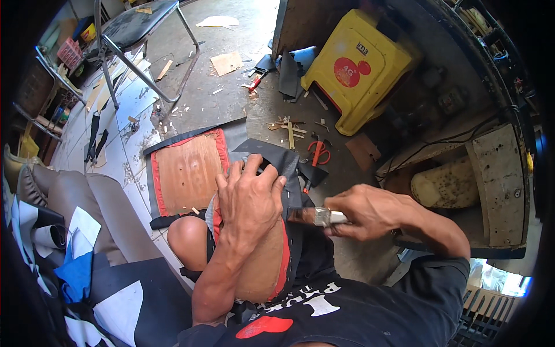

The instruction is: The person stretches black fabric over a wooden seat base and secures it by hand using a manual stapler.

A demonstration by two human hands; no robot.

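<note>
A board point(260, 266) with red edging and a black leatherette border lies across my lap. My left hand point(251, 199) is on its far part, fingers bent over the folded black leatherette point(269, 153) and gripping the panel there. What lies under that palm is hidden. In my right hand point(367, 214) is a paintbrush point(318, 216) with dark brown bristles and a pale handle, fingers closed round the handle. Its bristles are by the board's right-hand black border; I cannot tell whether they touch. Beyond my knee lies a second wooden panel point(188, 168) edged in red and black.
Red-handled scissors point(318, 151) and wood scraps point(289, 128) lie on the floor ahead. A yellow plastic stool point(358, 69) is tipped at the far right, near a wooden cabinet point(503, 185). A metal-framed chair point(130, 26) stands far left. Material offcuts point(118, 312) lie at the near left.
</note>
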